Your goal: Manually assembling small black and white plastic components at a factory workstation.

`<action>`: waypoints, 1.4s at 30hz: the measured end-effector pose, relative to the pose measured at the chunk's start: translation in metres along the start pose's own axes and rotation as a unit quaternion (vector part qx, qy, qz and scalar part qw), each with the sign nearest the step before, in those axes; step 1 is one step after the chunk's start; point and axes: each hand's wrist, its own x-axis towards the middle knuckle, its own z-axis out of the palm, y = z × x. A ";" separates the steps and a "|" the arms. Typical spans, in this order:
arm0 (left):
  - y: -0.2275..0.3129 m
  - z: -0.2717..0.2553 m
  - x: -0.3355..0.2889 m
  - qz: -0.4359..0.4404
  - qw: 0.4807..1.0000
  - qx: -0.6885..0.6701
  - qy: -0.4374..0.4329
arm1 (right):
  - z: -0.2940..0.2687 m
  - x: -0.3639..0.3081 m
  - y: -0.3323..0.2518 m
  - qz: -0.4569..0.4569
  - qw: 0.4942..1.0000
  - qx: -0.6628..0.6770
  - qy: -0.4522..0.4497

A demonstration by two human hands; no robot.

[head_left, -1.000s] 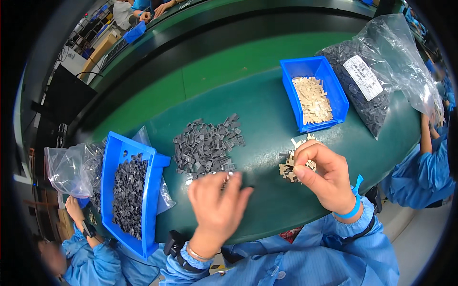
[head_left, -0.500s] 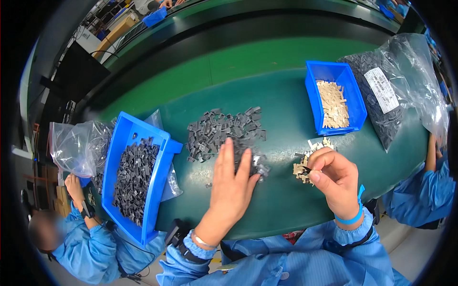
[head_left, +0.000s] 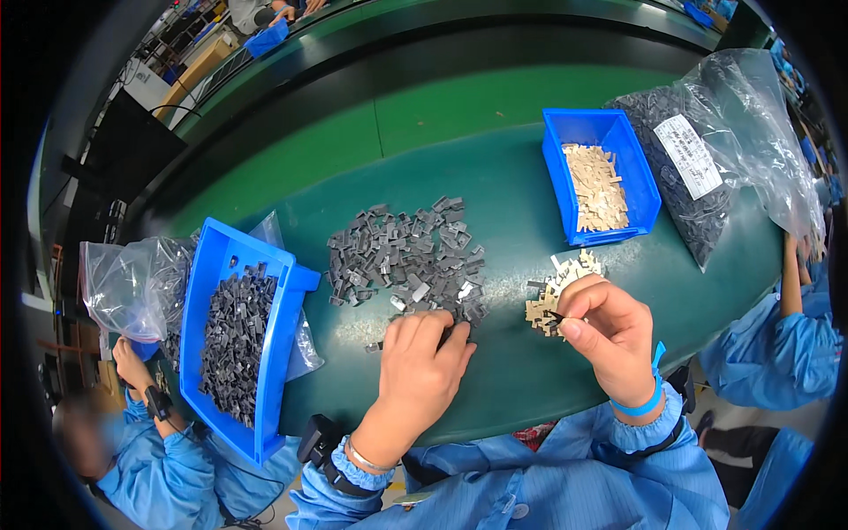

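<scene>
My left hand [head_left: 417,371] rests at the near edge of a loose pile of small dark grey plastic parts [head_left: 397,252]. Its fingers are curled together with the thumb beside them, and the fingertips are hidden among the parts, so what they grip cannot be made out. A small thin black piece [head_left: 554,315] is pinched between thumb and index finger of my right hand [head_left: 611,340]. That hand hovers at the near side of a little heap of beige flat pieces [head_left: 579,269] on the green table [head_left: 495,190].
At left stands a blue bin [head_left: 278,353] of dark parts, with a clear bag [head_left: 124,287] behind it. Another blue bin [head_left: 555,159] holds beige pieces; right of it lies a bag of dark parts [head_left: 640,115]. Co-workers in blue [head_left: 163,468] sit on both sides.
My left hand has drawn back toward me, its spread fingers curling together at the pile's near edge. My right hand keeps its pinch. The whole view has shifted slightly.
</scene>
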 end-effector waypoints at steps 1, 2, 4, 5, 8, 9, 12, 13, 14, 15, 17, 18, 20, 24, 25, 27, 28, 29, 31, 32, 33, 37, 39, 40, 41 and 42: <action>0.000 0.004 -0.001 0.013 1.000 0.014 -0.002 | 0.001 0.000 0.000 0.002 1.000 0.001 -0.005; -0.001 0.007 -0.001 0.026 0.999 0.027 -0.005 | 0.001 0.000 0.001 0.001 1.000 -0.001 -0.002; -0.003 0.012 -0.002 0.038 0.999 0.032 -0.003 | 0.001 0.000 0.003 -0.004 1.000 -0.003 -0.011; -0.004 0.013 -0.002 0.048 0.998 0.040 0.000 | 0.002 -0.001 0.004 -0.004 1.000 -0.004 -0.009; -0.005 0.012 0.001 0.032 0.999 0.020 0.014 | 0.002 -0.002 0.006 -0.010 1.000 0.000 -0.005; -0.004 0.010 0.002 0.037 0.999 0.017 0.015 | 0.003 -0.003 0.006 -0.016 1.000 0.004 -0.004; 0.008 -0.005 0.011 -0.058 0.987 -0.126 0.082 | 0.004 -0.009 0.010 -0.032 0.999 -0.012 0.006; 0.017 -0.010 0.017 -0.089 0.976 -0.183 0.076 | 0.000 -0.010 0.013 -0.045 0.998 -0.041 0.015; 0.017 -0.009 0.015 -0.105 0.960 -0.243 0.089 | 0.002 -0.010 0.013 -0.058 0.996 -0.064 0.022; 0.021 -0.005 0.012 -0.164 0.911 -0.361 0.115 | 0.004 -0.006 0.010 -0.085 0.993 -0.084 0.012; 0.015 -0.013 -0.002 -0.207 0.819 -0.528 0.084 | 0.017 -0.004 0.009 -0.113 0.993 -0.020 -0.024; 0.030 -0.027 0.006 -0.338 0.777 -0.529 0.039 | 0.022 -0.004 0.010 -0.121 0.992 -0.008 -0.033; 0.038 -0.021 0.015 -0.298 0.669 -0.679 0.049 | 0.021 -0.002 0.006 -0.150 0.988 0.000 -0.030; 0.054 -0.014 0.034 -0.307 0.606 -0.734 0.014 | 0.009 0.001 -0.004 -0.193 0.981 -0.021 -0.010; 0.056 -0.016 0.033 -0.317 0.597 -0.737 0.006 | 0.012 0.000 -0.005 -0.202 0.979 -0.032 -0.001; 0.060 -0.025 0.032 -0.329 0.612 -0.720 0.006 | 0.018 0.001 -0.008 -0.190 0.981 -0.041 -0.014; 0.060 -0.026 0.031 -0.341 0.628 -0.699 0.009 | 0.019 0.002 -0.010 -0.179 0.982 -0.048 -0.030; 0.044 -0.019 0.020 -0.310 0.620 -0.721 -0.002 | 0.021 0.004 -0.010 -0.176 0.984 -0.034 -0.021; 0.043 -0.018 0.022 -0.305 0.625 -0.718 0.018 | 0.024 0.004 -0.012 -0.170 0.984 -0.042 -0.022; 0.045 -0.017 0.024 -0.304 0.631 -0.713 0.040 | 0.024 0.004 -0.013 -0.162 0.985 -0.045 -0.024; 0.050 -0.020 0.030 -0.320 0.616 -0.719 0.041 | 0.024 0.005 -0.012 -0.162 0.985 -0.047 -0.024; 0.031 -0.020 0.022 -0.273 0.585 -0.764 0.000 | 0.030 0.005 -0.009 -0.131 0.990 -0.019 -0.056; 0.023 -0.022 0.018 -0.265 0.506 -0.818 -0.061 | 0.032 0.004 -0.007 -0.129 0.990 0.003 -0.062; 0.024 -0.019 0.014 -0.296 0.535 -0.790 -0.049 | 0.026 0.004 -0.005 -0.137 0.989 -0.012 -0.057; 0.035 -0.023 0.019 -0.337 0.567 -0.751 -0.032 | 0.026 0.003 -0.001 -0.141 0.988 -0.012 -0.056; 0.039 -0.023 0.021 -0.347 0.594 -0.725 -0.036 | 0.022 0.004 0.001 -0.171 0.981 -0.079 -0.050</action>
